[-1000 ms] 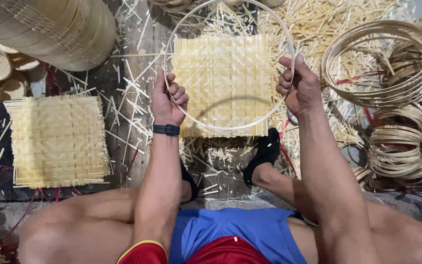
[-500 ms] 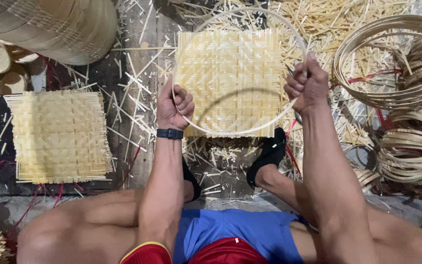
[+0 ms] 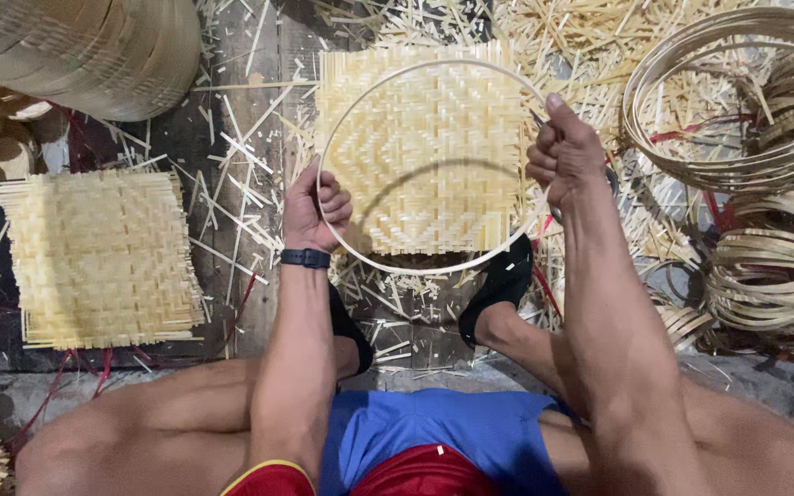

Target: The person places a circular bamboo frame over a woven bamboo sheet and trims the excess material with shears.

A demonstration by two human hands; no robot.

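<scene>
The left hand (image 3: 316,209), left of centre in the frame, is closed around the left side of a thin bamboo hoop (image 3: 434,266), thumb and fingers curled over the strip. The right hand (image 3: 564,154), right of centre and a little higher, is fisted on the hoop's right side, thumb pointing up along the rim. Between them the hoop hangs just above a square woven bamboo mat (image 3: 425,152) lying on the floor in the upper middle of the frame; the ring's shadow falls across the weave. The mat's near edge sits close to the person's dark shoes (image 3: 498,285).

Judged from this, the step in hand is fitting the hoop over the mat, with the ring held and not yet pressed down. The next move would call for centring it so the mat's corners stick out evenly, then lowering both sides together.

A second woven mat (image 3: 103,257) lies at the left of the frame, well apart. Coiled bamboo rings (image 3: 765,266) pile up at the right edge, and loose splints (image 3: 241,147) litter the planks.
</scene>
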